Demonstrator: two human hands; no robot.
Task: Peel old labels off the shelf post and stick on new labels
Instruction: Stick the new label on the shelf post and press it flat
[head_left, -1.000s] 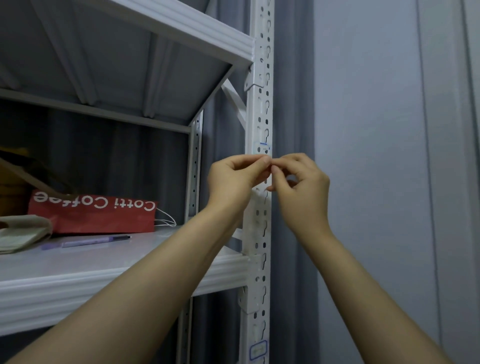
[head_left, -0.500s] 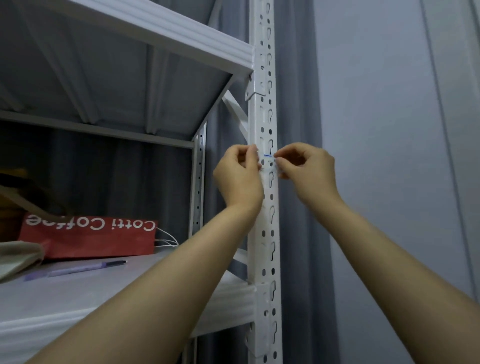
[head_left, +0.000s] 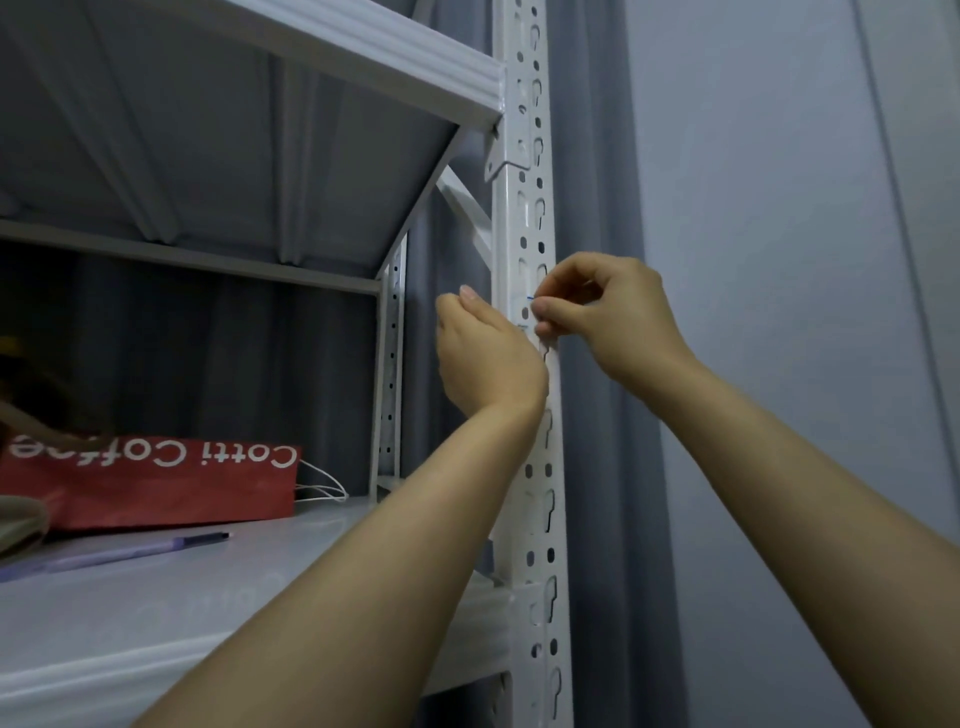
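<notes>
Two hands: we meet at the post (head_left: 511, 234).
Right hand (head_left: 613, 317): fingertips (head_left: 540, 310) pinch the label (head_left: 518, 304) for aim.
Left hand (head_left: 488, 358): alongside, likely steadying; fingers hidden, grip unclear.

Grey curtain (head_left: 597, 208) behind, pale wall (head_left: 753, 208) on rt, white shelf (head_left: 156, 618) lower L, dim light.

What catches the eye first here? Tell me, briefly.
Two bare forearms reach up the middle of the picture to the white slotted shelf post. There the right hand pinches a small label with a blue line, and the left hand sits against the post's left side. At lower left, a red Cotti Coffee bag and a purple pen lie on the shelf.
</notes>
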